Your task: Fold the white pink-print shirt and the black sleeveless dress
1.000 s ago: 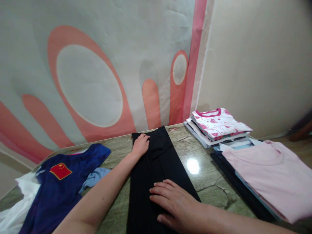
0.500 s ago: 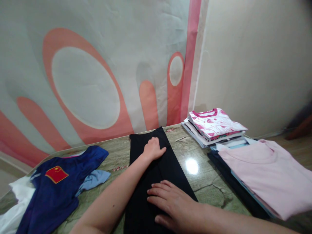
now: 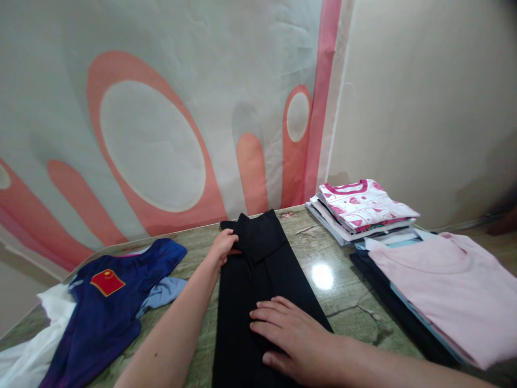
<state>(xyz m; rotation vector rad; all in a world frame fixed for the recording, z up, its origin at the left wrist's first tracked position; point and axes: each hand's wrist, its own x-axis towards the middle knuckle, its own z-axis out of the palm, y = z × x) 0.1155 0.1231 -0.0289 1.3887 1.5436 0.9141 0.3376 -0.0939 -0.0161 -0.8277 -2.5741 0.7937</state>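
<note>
A long black garment (image 3: 238, 323), which looks like folded trousers, lies lengthwise on the table with its far end near the back edge. My left hand (image 3: 224, 245) pinches the cloth at its far left side, where a flap is lifted and bunched. My right hand (image 3: 288, 334) rests flat on the nearer part, its fingers apart and pointing left. The near end of the garment runs out of view at the bottom.
A dark blue shirt (image 3: 109, 312) with a red flag patch lies at left, over a white cloth (image 3: 40, 334) and a light blue cloth (image 3: 163, 293). At right are a folded pink shirt (image 3: 448, 291) on a stack and a pink-and-white printed top (image 3: 361, 205) on another. A wall stands behind the table (image 3: 347, 307).
My left hand has moved from lying on the garment's far middle to its left edge and now grips the cloth, which is bunched up there. My right hand stays flat.
</note>
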